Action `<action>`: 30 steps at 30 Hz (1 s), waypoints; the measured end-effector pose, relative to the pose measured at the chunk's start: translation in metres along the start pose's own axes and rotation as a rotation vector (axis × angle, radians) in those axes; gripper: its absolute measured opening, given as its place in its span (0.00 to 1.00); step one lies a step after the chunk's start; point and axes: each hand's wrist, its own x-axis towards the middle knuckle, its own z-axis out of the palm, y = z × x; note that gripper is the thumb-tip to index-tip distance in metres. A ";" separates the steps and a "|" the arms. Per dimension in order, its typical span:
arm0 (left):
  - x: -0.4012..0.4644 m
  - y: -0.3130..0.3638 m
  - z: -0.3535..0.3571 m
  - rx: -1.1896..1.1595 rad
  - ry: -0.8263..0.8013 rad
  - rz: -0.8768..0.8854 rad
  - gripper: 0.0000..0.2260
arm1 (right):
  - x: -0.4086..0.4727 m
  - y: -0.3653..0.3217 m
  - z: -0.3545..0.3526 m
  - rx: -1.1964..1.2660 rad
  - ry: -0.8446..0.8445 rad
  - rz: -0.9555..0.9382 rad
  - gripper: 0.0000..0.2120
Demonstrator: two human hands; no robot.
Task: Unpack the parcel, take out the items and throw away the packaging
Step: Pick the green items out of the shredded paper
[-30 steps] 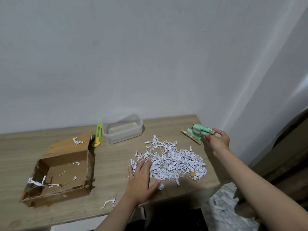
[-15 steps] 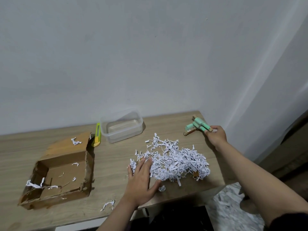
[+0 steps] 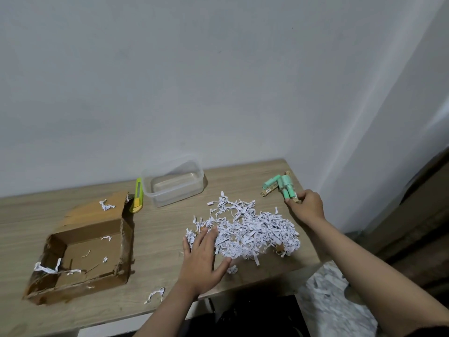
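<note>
Right hand (image 3: 306, 207) pinches the near end of the green tubes (image 3: 283, 186) at the table's (image 3: 155, 222) far right corner, their length pointing away from it. Left hand (image 3: 202, 259) lies open and flat on the shredded paper (image 3: 252, 229), the nearer hand to the pile; the emptied box (image 3: 85, 249) sits farther left.

Left hand (image 3: 202, 257) hides part of the shredded paper (image 3: 247, 229).

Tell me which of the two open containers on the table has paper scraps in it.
The cardboard box at the left: a few white shreds lie on its floor. The clear plastic tub by the wall holds none.
</note>
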 end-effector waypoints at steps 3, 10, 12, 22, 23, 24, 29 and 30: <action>0.000 0.001 -0.001 0.000 0.005 0.009 0.33 | -0.009 -0.002 -0.002 0.002 -0.040 0.010 0.23; -0.007 -0.002 0.000 -0.004 0.155 0.127 0.27 | -0.079 -0.013 -0.017 0.245 0.086 -0.141 0.17; -0.012 -0.001 0.000 0.007 0.240 0.114 0.28 | -0.100 -0.007 -0.017 0.276 0.045 -0.198 0.16; 0.006 0.007 0.004 -0.258 0.259 -0.331 0.36 | -0.142 -0.022 0.024 0.266 -0.175 -0.220 0.27; 0.009 0.013 0.007 -0.306 0.243 -0.293 0.35 | -0.147 -0.029 0.032 0.287 -0.185 -0.251 0.28; 0.012 0.019 0.009 -0.362 0.226 -0.264 0.34 | -0.153 -0.037 0.038 0.310 -0.196 -0.279 0.29; 0.011 0.028 0.002 -0.437 0.268 -0.272 0.31 | -0.156 -0.053 0.050 0.295 -0.116 -0.368 0.31; 0.005 0.025 -0.004 -0.406 0.296 -0.295 0.32 | -0.151 -0.054 0.046 0.285 -0.092 -0.369 0.30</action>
